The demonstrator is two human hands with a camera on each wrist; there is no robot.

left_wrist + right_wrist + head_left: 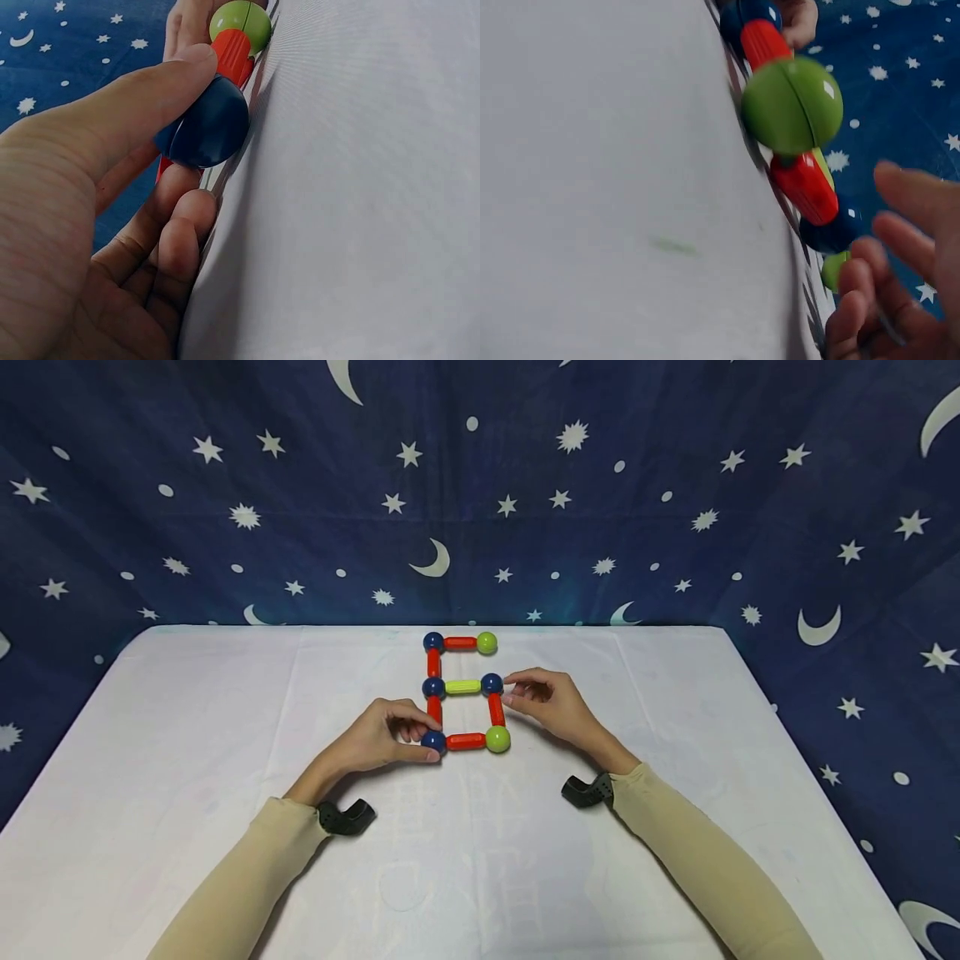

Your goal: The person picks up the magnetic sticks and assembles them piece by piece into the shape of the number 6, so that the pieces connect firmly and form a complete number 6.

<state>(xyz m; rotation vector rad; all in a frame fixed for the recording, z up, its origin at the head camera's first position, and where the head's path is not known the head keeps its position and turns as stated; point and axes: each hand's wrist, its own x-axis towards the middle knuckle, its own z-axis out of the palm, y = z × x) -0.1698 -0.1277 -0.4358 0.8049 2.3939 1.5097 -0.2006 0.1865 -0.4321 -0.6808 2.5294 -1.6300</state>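
A flat figure of magnetic rods and balls lies on the white-covered table, shaped like a 6. My left hand (378,735) pinches the blue ball (433,742) at its near left corner between thumb and fingers. From that ball a red rod (467,742) runs to a green ball (498,739). Another red rod (497,710) links the green ball to a right-hand blue ball (492,684). Beside this one, my right hand (555,706) has its fingers loosely bent and holds nothing. In the right wrist view a small gap separates those fingers (866,259) from the blue ball.
A yellow-green rod (462,687) crosses the figure's middle from a blue ball (433,687). At the far end, a red rod (460,643) joins a blue ball (433,642) and a green ball (487,642). Behind the table (187,735) hangs a dark blue star-and-moon cloth (517,552).
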